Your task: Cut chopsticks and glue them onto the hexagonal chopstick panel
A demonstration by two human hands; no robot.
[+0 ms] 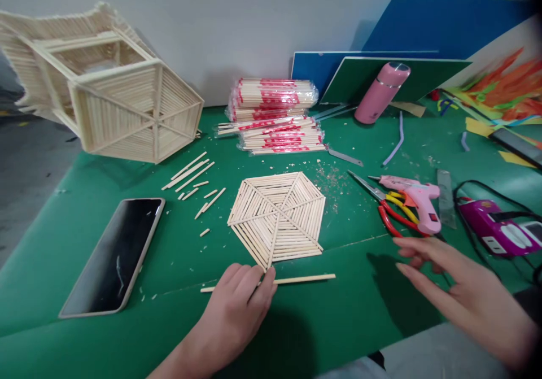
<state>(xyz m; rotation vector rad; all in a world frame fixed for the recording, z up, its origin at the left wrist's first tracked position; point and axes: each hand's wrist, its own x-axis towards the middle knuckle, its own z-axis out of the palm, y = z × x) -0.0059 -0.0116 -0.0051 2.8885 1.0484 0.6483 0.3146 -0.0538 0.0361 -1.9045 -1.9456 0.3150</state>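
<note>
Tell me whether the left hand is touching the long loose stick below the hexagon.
Touching. The head view shows the left hand with fingers laid over the long stick, which runs under them and out both sides.

The left hand [237, 305] lies palm down just below the hexagon [277, 218], its forearm entering from the bottom edge. The fingers are together and bent, perhaps pinching. The right hand [461, 288] hovers well right of the hexagon, fingers extended, loose and empty.
</note>
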